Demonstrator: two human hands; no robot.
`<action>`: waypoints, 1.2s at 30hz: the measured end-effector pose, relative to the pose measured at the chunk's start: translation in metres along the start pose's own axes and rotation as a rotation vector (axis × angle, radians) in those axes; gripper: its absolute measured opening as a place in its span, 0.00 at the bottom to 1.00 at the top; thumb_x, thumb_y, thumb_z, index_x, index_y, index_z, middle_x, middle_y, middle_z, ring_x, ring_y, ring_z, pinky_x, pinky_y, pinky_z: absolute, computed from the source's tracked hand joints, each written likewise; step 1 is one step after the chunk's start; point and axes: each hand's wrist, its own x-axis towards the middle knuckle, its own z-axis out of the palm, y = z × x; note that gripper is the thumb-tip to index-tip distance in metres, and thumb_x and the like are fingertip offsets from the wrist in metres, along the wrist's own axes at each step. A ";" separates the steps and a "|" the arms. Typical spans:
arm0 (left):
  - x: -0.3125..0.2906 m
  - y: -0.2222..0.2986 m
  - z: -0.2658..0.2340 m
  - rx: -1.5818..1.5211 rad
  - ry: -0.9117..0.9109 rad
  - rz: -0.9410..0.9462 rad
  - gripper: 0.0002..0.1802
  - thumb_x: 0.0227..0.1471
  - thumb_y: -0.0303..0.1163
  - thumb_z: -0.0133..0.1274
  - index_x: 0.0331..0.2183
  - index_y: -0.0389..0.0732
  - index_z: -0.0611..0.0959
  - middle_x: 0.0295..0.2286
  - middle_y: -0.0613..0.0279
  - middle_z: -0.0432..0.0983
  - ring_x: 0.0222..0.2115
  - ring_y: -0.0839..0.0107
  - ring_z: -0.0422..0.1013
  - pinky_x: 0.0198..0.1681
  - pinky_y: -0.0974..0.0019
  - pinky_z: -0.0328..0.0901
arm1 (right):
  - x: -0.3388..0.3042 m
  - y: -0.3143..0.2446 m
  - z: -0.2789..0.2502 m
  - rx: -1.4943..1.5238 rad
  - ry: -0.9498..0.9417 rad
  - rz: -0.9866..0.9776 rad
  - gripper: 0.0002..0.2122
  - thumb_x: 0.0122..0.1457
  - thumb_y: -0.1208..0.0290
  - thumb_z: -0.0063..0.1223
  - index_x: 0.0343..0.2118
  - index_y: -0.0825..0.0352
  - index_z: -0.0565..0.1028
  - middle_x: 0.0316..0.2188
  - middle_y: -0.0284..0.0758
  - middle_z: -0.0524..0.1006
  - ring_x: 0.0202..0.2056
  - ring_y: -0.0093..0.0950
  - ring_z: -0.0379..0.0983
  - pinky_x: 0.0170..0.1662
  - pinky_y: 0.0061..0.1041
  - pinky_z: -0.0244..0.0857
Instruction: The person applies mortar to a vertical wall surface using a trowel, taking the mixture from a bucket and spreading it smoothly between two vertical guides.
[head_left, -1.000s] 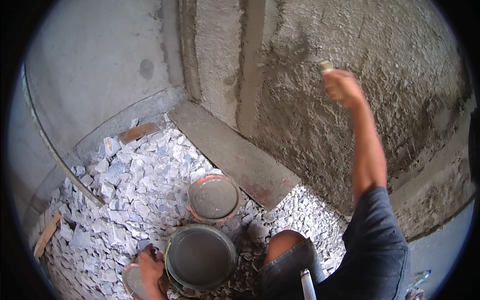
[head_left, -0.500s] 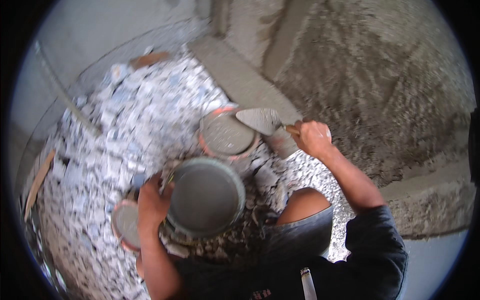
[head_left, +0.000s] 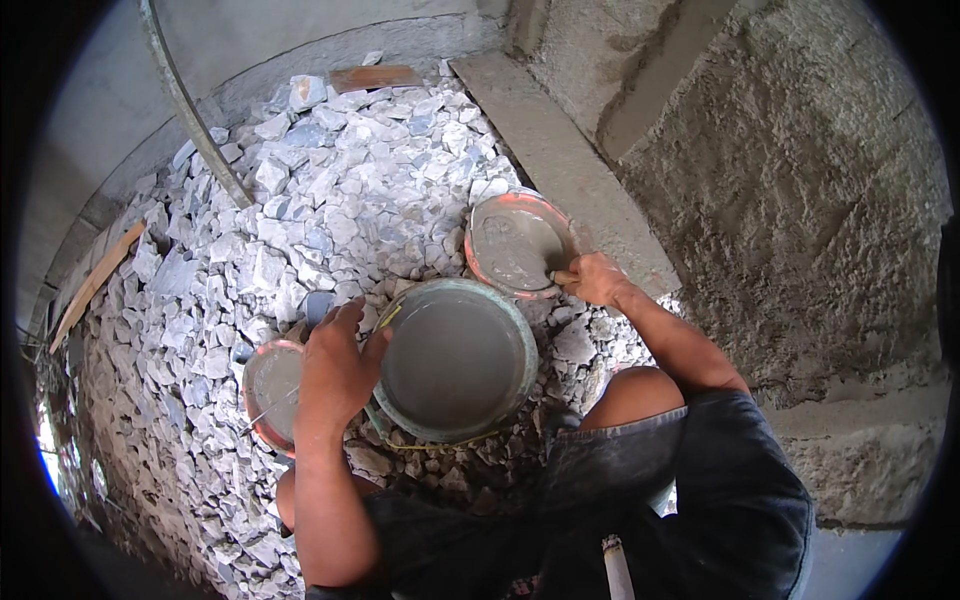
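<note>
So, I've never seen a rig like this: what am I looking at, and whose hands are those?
No machine here: these are a person's bare hands. The camera is the left of two fisheyes worn on their head, looking down, which is why straight edges bend.

On the rubble stand three buckets with grey contents: a large bucket in the middle, a far bucket beyond it and a left bucket.

The right hand grips a trowel by its handle at the far bucket; its blade is hard to make out. The left hand is open beside the large bucket.
</note>
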 end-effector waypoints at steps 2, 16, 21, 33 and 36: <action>-0.002 -0.005 0.001 0.012 -0.016 -0.021 0.27 0.53 0.32 0.64 0.52 0.27 0.80 0.43 0.36 0.81 0.44 0.44 0.79 0.49 0.50 0.72 | -0.003 0.005 0.001 0.158 -0.035 0.011 0.15 0.54 0.59 0.66 0.35 0.69 0.84 0.27 0.46 0.82 0.30 0.38 0.80 0.38 0.38 0.72; 0.011 -0.017 0.016 -0.010 0.025 0.030 0.26 0.50 0.29 0.65 0.50 0.25 0.81 0.39 0.35 0.82 0.40 0.45 0.81 0.45 0.50 0.73 | -0.048 0.026 -0.066 0.344 0.189 -0.024 0.18 0.53 0.61 0.68 0.39 0.72 0.83 0.34 0.52 0.83 0.36 0.48 0.81 0.44 0.41 0.73; 0.018 -0.014 0.024 0.036 0.010 -0.031 0.27 0.49 0.28 0.66 0.50 0.25 0.81 0.38 0.37 0.82 0.38 0.47 0.80 0.45 0.51 0.72 | -0.096 0.004 -0.170 0.439 0.187 -0.036 0.15 0.55 0.62 0.69 0.39 0.69 0.83 0.29 0.45 0.83 0.33 0.38 0.80 0.40 0.39 0.72; 0.021 -0.036 0.035 0.123 0.013 -0.123 0.24 0.49 0.29 0.67 0.46 0.25 0.83 0.35 0.38 0.83 0.35 0.46 0.81 0.42 0.51 0.72 | -0.124 0.165 -0.392 1.139 0.566 0.033 0.07 0.63 0.70 0.60 0.39 0.69 0.79 0.21 0.35 0.79 0.16 0.18 0.70 0.14 0.16 0.63; 0.022 -0.041 0.037 0.208 -0.004 -0.072 0.23 0.48 0.29 0.68 0.45 0.25 0.83 0.34 0.38 0.83 0.34 0.46 0.81 0.42 0.51 0.72 | -0.185 0.203 -0.442 1.076 1.073 0.127 0.10 0.66 0.64 0.58 0.42 0.67 0.77 0.24 0.31 0.76 0.18 0.16 0.66 0.16 0.17 0.62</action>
